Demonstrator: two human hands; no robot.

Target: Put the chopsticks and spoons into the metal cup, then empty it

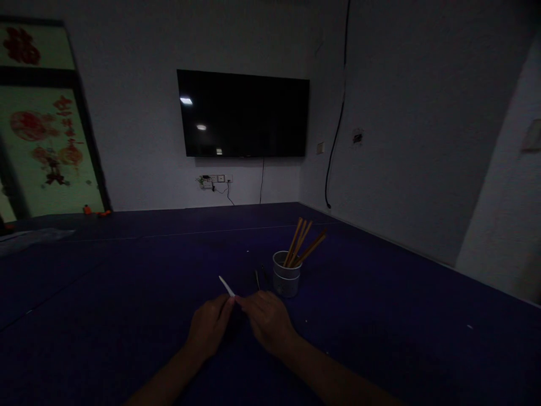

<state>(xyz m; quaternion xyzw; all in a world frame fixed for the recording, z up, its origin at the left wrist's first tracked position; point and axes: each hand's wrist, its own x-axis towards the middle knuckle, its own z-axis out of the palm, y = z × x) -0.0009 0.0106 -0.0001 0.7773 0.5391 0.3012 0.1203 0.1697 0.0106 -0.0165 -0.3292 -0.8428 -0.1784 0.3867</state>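
Observation:
A thin white stick-like piece [226, 285] points up and to the left from between my fingertips; its kind is too small and dim to make out. My left hand [210, 323] is closed, pinching the lower end of this piece between thumb and finger. Right beside it, my right hand [269, 321] is also closed, with its fingertips at the same lower end. Just beyond my right hand stands a grey metal cup [286, 282] holding several brown wooden sticks [299, 242] that lean to the right. A slender dark tool [257, 278] lies left of the cup, partly hidden.
The purple-blue surface [147, 270] bears small white scraps. Clear plastic sheeting [34, 239] lies at the far left, with an orange item [87, 210] near the door. A television [245, 115] hangs on the back wall; a black cable [336, 141] runs down the right wall.

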